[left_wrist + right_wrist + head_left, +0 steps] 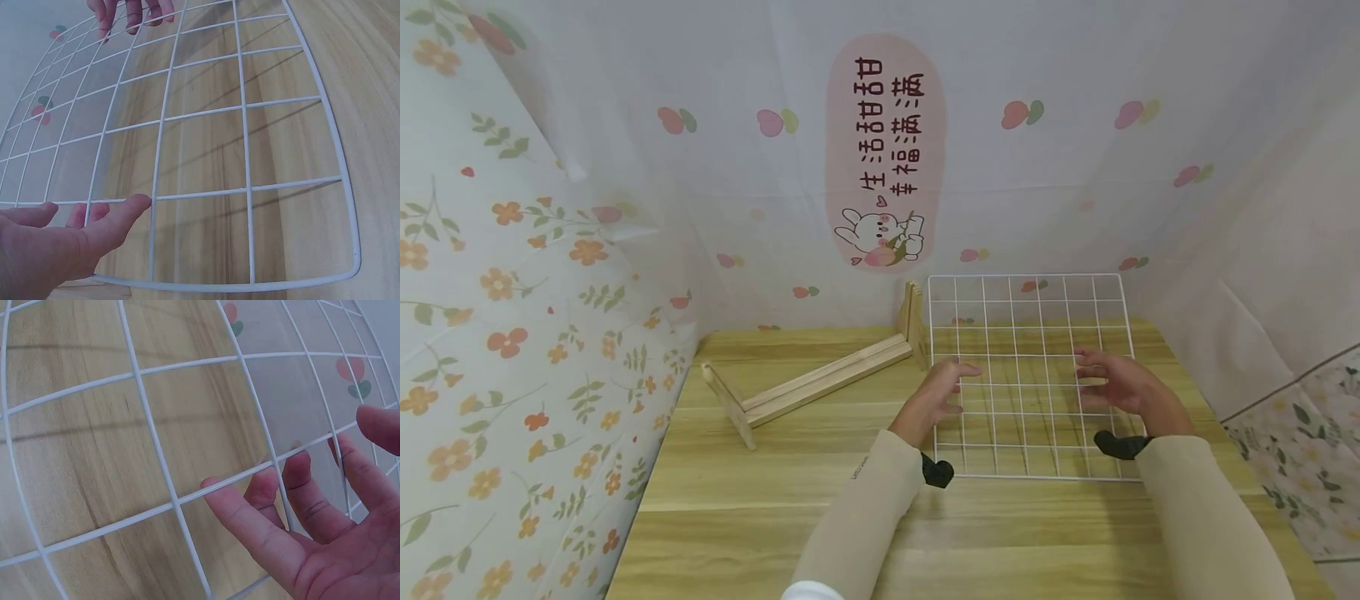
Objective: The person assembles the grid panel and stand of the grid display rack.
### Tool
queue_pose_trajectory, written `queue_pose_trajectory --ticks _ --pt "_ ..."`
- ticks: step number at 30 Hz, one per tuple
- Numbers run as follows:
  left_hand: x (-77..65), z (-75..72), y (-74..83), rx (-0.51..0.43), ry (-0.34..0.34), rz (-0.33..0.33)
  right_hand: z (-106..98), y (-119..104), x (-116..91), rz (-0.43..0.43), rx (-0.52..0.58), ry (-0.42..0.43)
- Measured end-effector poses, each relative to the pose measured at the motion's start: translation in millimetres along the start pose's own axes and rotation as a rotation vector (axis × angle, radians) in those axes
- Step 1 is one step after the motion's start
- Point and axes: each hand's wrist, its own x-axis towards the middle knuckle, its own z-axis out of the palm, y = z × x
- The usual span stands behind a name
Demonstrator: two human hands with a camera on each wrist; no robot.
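A white wire grid panel (pixel 1030 400) stands tilted, its near edge low by the tabletop and its far edge raised before the wall cloth. My left hand (pixel 936 396) is at the panel's left side. In the left wrist view that hand (pixel 69 240) has loosely extended fingers, one fingertip touching a wire crossing. My right hand (pixel 1116 383) is at the panel's right part. The right wrist view shows this hand (pixel 331 531) with spread, slightly bent fingers among the wires and the thumb apart. Some fingertips are partly hidden behind wires.
A wooden stand (pixel 827 379) with two upright end pieces and a long crossbar lies left of the panel on the wood-grain table (pixel 760 517). Printed wall cloth (pixel 722 183) hangs behind, and flowered cloth (pixel 512 350) borders the left side.
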Motion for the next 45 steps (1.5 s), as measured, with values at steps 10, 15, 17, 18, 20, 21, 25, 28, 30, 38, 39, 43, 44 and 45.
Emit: queue_pose_trajectory --ticks 10,15,17,18,20,21,25,28,30,38,39,43,44,45 --pt "-5.6 -0.1 5.1 0.028 -0.007 0.042 -2.8 -4.0 -1.6 -0.059 0.0 -0.009" --pt "-6.0 0.9 6.1 0.039 -0.003 0.083 -3.5 -8.1 -3.0 -0.085 -0.007 -0.012" --pt "-5.6 2.2 6.7 0.049 -0.005 0.102 -3.5 -10.4 -4.6 -0.089 -0.007 -0.004" --pt "-5.3 2.7 6.7 0.058 -0.005 0.111 -3.2 -11.2 -5.3 -0.092 -0.003 0.001" --pt "-6.2 3.2 7.8 0.074 -0.011 0.127 -2.1 -12.3 -7.0 -0.103 0.008 0.007" --pt "-6.3 3.0 7.9 0.084 -0.015 0.135 -2.0 -12.1 -7.0 -0.11 0.015 0.011" --pt "-7.9 1.4 7.8 0.113 -0.019 0.163 0.3 -11.0 -7.1 -0.134 0.033 0.016" --pt "-8.6 1.2 8.6 0.133 -0.027 0.189 1.3 -11.7 -7.5 -0.156 0.023 0.027" --pt "-8.5 2.0 10.7 0.145 -0.028 0.216 1.4 -13.6 -8.0 -0.179 0.032 0.036" --pt "-7.6 1.6 12.5 0.196 0.001 0.297 3.1 -16.1 -10.3 -0.264 0.153 -0.011" --pt "-7.5 1.6 12.7 0.206 0.006 0.302 3.4 -16.3 -10.8 -0.277 0.163 -0.015" --pt "-10.1 1.5 14.3 0.246 0.016 0.314 4.5 -17.8 -12.2 -0.32 0.204 -0.026" --pt "-10.7 1.2 14.6 0.254 0.019 0.316 5.0 -18.2 -12.5 -0.331 0.211 -0.029" --pt "-11.1 0.8 14.7 0.263 0.018 0.324 5.2 -18.5 -12.7 -0.34 0.218 -0.035"
